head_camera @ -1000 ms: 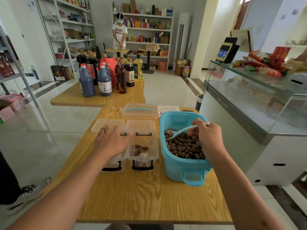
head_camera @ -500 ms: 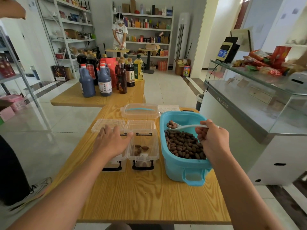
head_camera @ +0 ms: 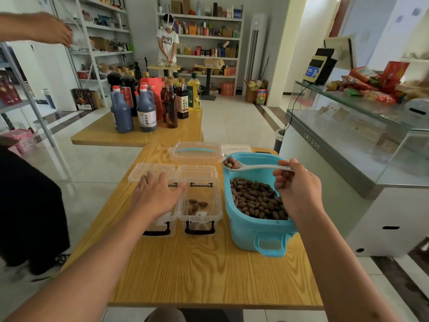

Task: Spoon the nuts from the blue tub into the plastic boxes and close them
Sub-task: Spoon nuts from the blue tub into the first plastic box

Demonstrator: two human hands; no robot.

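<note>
A: Starting at the left, what is each hand doing?

B: The left hand point(head_camera: 156, 199) lies flat with fingers spread over the left box point(head_camera: 160, 219), steadying it. Just beside it at 3 o'clock sits the right box point(head_camera: 201, 205), lid swung back, a few nuts point(head_camera: 196, 205) on its floor. The right hand point(head_camera: 297, 189) pinches the handle of the spoon point(head_camera: 250, 168) between thumb and fingers; the loaded bowl hangs over the tub's rim at about 10 o'clock.

A: And the supply?

B: The blue tub point(head_camera: 257, 226) stands just right of the boxes, with plenty of nuts in it.

A: How would you carry this spoonful well?

B: I'd keep the bowl level, cross the tub's rim low toward 9 o'clock, and tip only once it's squarely above the open box. The load looks heaped, so a tilt could roll nuts onto the table point(head_camera: 209, 275).

A: And around them?

B: It's a wood-grain top; the clear lid point(head_camera: 196, 152) lies at 12 o'clock from the boxes. Beyond is a second table of bottles point(head_camera: 148, 105), shelves along the walls, someone standing at the far end, and a glass counter point(head_camera: 352, 126) at 2 o'clock
</note>
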